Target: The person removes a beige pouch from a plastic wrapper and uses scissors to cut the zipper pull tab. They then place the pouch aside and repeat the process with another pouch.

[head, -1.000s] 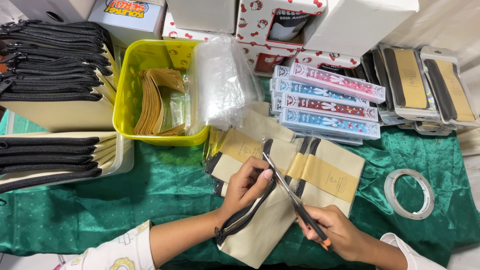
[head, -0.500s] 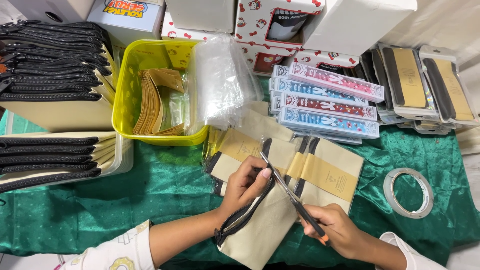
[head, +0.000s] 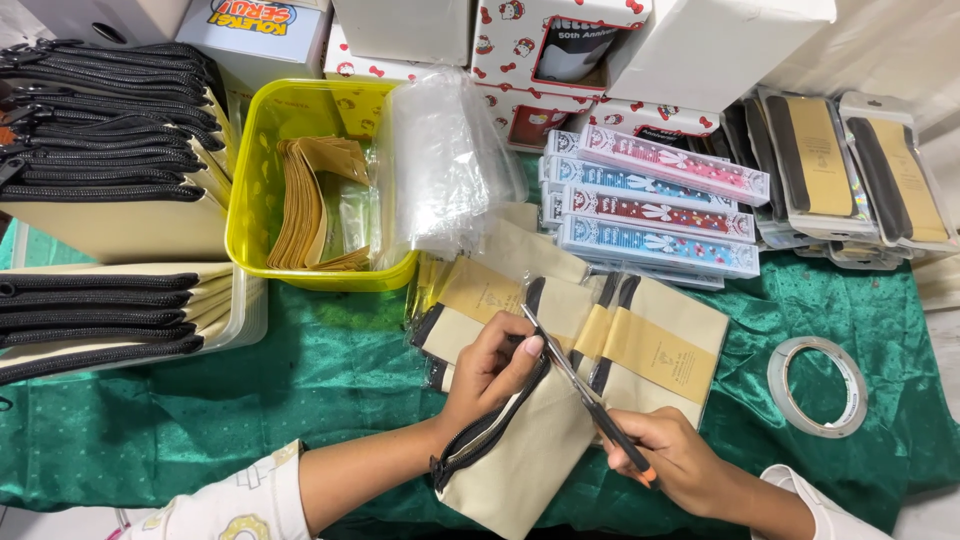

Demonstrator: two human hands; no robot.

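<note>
- Head view: worktop under a shiny green cloth (head: pixel 300 390), rumpled in places; white wall or sheet at the far right.
- Left hand (head: pixel 490 365) presses on a cream zip pouch (head: pixel 520 460) with a black zipper, fingers curled onto its upper edge.
- Right hand (head: pixel 680 460) is clenched around the handle of a pair of scissors (head: pixel 575 385); the blades slant up-left, tip just beside the left fingers.
- The pouch lies at the near edge, between both hands, overlapping banded cream pouches (head: pixel 640 340) behind it.
- Yellow tub (head: pixel 250 190) holds tan paper bands; a clear plastic bag bundle (head: pixel 440 165) leans on its right rim.
- Stacks of pouches with black zippers (head: pixel 100 120) at far left.
- Flat patterned boxes (head: pixel 650 205) right of centre; white cartons behind them.
- Tape roll (head: pixel 818 385) lies flat on the cloth, well apart to the right.
</note>
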